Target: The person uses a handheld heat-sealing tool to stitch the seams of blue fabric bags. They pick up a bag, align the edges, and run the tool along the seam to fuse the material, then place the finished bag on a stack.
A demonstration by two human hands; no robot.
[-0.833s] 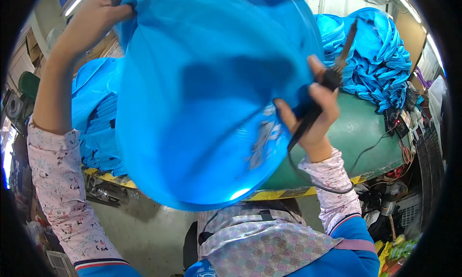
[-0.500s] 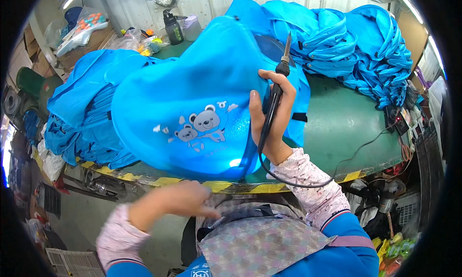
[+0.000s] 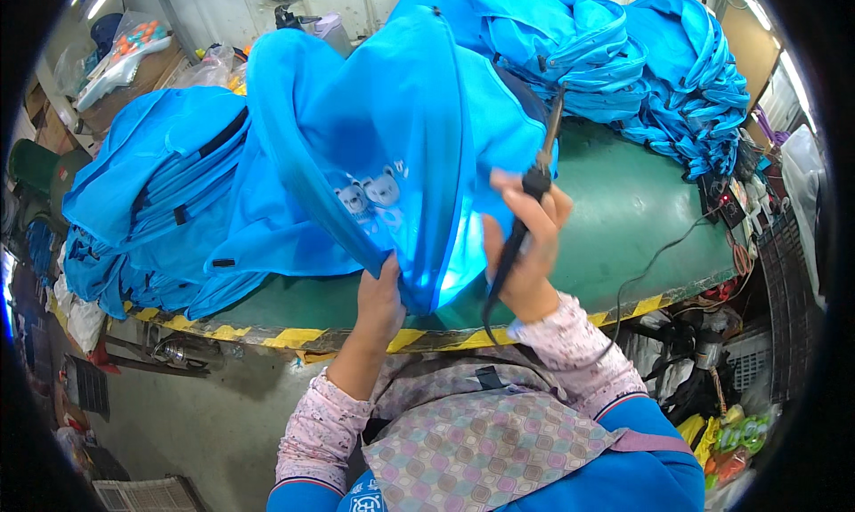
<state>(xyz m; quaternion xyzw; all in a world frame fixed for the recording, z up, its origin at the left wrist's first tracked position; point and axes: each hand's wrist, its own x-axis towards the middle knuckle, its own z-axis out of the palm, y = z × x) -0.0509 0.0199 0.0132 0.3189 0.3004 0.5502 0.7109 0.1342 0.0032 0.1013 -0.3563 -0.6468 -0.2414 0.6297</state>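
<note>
A blue fabric canopy (image 3: pixel 374 111) with curved, stiff edges and a print of two grey bears stands bent on the table in front of me. My left hand (image 3: pixel 381 300) is closed on the lower end of its curved rim, near the table's front edge. My right hand (image 3: pixel 534 249) holds a black soldering iron (image 3: pixel 534 184) with its metal tip pointing up and away. The hand is slightly blurred, close beside the canopy's right side. A bright light shows through the fabric near its lower right edge.
Stacked blue canopies lie on the left (image 3: pixel 160 174) and at the back right (image 3: pixel 570 49) of the green table (image 3: pixel 623 218). The iron's dark cord (image 3: pixel 663 249) runs right to a small box with a red light (image 3: pixel 726 200). Yellow-black tape (image 3: pixel 294 337) lines the front edge.
My left hand has risen from below the table edge and taken hold of the canopy's rim. The canopy has turned and folded inward. My right hand, with the soldering iron, has shifted slightly right and down.
</note>
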